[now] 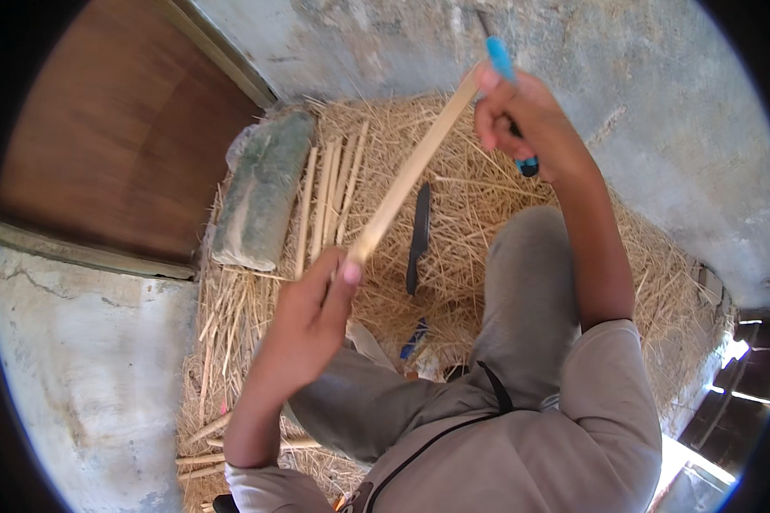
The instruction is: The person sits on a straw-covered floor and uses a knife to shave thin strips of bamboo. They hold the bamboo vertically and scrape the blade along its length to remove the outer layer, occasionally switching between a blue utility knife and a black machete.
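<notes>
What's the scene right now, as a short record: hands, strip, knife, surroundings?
Left hand: grips the lower end of a pale wooden strip
Right hand: holds a blue-handled tool, at the strip's upper end; blurred
Strip: slanted, upper end to the right
Black knife: lying on straw, handle toward the person
Pale sticks: in a row beside a greenish block

1. Upper left of the frame: a brown wooden panel (120, 128) stood within a pale wooden frame (218, 51).
2. Left of upper centre: a weathered, green-grey slab (265, 192) lay lengthwise.
3. Centre: dry golden straw (462, 239) covered the ground.
4. Lower centre: a small blue wrapper (413, 338) lay on it.
5. Left: a cracked, pale wall (85, 368) rose.
6. Upper right: a stained grey wall (667, 111) stretched.
</notes>
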The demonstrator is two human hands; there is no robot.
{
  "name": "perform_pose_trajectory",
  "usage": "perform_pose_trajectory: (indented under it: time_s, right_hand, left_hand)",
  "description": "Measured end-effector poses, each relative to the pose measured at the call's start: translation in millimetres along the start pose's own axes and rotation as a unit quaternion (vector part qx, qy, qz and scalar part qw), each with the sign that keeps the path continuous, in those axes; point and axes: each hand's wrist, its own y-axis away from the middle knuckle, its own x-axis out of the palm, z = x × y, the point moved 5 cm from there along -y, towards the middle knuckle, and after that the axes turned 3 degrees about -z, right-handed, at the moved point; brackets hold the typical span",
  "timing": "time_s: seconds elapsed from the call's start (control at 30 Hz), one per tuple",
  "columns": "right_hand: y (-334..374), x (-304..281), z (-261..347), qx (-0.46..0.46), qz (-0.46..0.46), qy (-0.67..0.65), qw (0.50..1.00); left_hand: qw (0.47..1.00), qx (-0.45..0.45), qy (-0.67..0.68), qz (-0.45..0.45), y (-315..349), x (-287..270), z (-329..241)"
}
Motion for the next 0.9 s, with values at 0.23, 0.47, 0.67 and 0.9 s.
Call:
perform_pose_trajectory:
  time_s: [0.23, 0.47, 0.67, 0.9]
  right_hand:
    - [84, -89, -10, -0.057, -0.307, -0.160, 0.936]
    - [274, -262, -42, -0.075, -0.548, -0.130, 0.823]
    - [498, -376, -166, 0.039, -0.647, -0.159, 0.745]
    - [721, -279, -301, 0.346, -0.828, -0.120, 0.425]
  left_hand:
    - [0.968, 0.169, -0.161, 0.092, -75, 50, -70]
    - [0.837, 0.477, -0.136, -0.231, -71, 45, -26]
    - [0.908, 0.328, -0.133, -0.223, -67, 24, 10]
    - [0.920, 0.294, -0.095, -0.240, -68, 13, 17]
